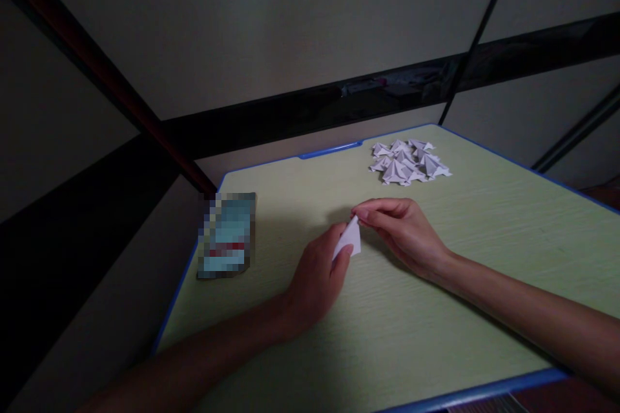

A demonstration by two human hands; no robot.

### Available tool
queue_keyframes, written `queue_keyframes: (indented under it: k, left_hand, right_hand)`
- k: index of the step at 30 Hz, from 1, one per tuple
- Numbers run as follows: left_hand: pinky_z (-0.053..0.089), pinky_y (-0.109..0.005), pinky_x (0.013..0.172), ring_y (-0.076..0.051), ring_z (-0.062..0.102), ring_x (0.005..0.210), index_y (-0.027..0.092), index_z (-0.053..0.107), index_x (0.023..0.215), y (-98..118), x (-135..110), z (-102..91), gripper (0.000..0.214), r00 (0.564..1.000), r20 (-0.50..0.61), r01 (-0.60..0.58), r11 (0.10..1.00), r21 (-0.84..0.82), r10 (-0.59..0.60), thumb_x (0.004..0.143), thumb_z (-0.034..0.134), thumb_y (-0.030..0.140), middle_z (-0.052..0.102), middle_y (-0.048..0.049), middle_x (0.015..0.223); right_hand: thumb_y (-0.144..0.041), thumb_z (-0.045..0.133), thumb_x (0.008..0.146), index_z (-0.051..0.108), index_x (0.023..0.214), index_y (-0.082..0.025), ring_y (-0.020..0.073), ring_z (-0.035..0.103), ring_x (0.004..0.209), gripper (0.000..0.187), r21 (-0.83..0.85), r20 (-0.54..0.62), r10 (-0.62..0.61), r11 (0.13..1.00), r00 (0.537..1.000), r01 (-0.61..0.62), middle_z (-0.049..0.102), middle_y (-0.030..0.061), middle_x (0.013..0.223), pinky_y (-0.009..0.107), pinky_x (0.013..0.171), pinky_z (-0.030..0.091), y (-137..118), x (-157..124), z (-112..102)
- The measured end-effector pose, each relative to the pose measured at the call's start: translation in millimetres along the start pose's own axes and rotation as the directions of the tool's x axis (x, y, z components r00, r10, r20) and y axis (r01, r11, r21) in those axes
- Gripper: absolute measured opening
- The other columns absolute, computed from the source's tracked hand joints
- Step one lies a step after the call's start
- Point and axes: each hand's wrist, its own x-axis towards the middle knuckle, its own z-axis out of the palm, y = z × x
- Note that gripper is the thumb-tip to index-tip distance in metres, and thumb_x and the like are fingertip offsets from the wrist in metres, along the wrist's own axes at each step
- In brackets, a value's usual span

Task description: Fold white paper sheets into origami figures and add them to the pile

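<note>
A small piece of folded white paper (pixel 349 240) is held up over the middle of the table, tilted, with a pointed top. My left hand (pixel 320 271) is closed on its lower left side, the thumb lying across its front face. At the paper's upper tip, the thumb and forefinger of my right hand (pixel 404 229) are pinched together on the corner. Part of the paper is hidden behind my left fingers. Beyond my right hand, several folded white paper figures (pixel 404 161) stand close together in a cluster near the table's far edge.
The pale green table (pixel 484 219) has a blue rim and a blue raised strip (pixel 332 150) at its far edge. On the left lies a pixelated flat object (pixel 227 235). Cabinet-like panels with a glossy dark band (pixel 310 106) rise right behind the table.
</note>
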Motion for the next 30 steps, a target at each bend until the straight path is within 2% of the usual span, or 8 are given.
queue_keyframes:
  k: [5,9,16,30]
  left_hand:
    - [0.036,-0.023,0.059,-0.013,0.048,0.066,0.014,0.049,0.097,-0.1,0.5,-1.4,0.021,1.0,0.017,0.021,0.991,-0.13,-0.019,0.079,0.04,0.02,0.054,-0.0018,0.074]
    - [0.034,-0.021,0.055,-0.011,0.044,0.061,0.014,0.049,0.097,-0.4,1.1,-1.9,0.021,0.999,0.039,0.043,0.98,-0.196,-0.037,0.079,0.04,0.022,0.051,0.0003,0.07]
    - [0.033,-0.022,0.056,-0.011,0.044,0.062,0.014,0.049,0.099,-0.3,0.7,-2.4,0.024,0.999,0.045,0.04,0.974,-0.223,-0.031,0.079,0.04,0.022,0.051,0.0003,0.07]
    - [0.032,-0.021,0.055,-0.01,0.041,0.06,0.014,0.05,0.092,1.4,0.5,-3.3,0.019,0.996,0.078,0.061,0.979,-0.193,-0.046,0.078,0.041,0.023,0.049,0.001,0.068]
  right_hand:
    - [-0.018,0.068,0.056,0.067,0.059,-0.018,0.0059,0.05,0.05,0.002,-0.01,0.048,-0.007,1.0,0.999,0.008,0.062,-0.0018,0.055,0.02,0.051,0.038,1.4,1.0,-1.4]
    - [-0.02,0.068,0.057,0.067,0.062,-0.019,0.0071,0.05,0.052,0.005,-0.063,0.084,-0.063,0.996,0.994,0.068,0.063,-0.0012,0.059,0.021,0.051,0.039,3.5,1.7,-2.6]
    - [-0.018,0.068,0.056,0.067,0.061,-0.02,0.0079,0.051,0.053,0.006,-0.05,0.088,-0.078,0.995,0.993,0.083,0.063,-0.001,0.059,0.022,0.052,0.04,2.4,1.0,-2.5]
    - [-0.018,0.067,0.056,0.066,0.059,-0.017,0.0077,0.048,0.052,0.003,-0.022,0.099,-0.054,0.998,0.994,0.056,0.059,-0.0013,0.056,0.022,0.052,0.037,-0.8,-0.9,-2.9]
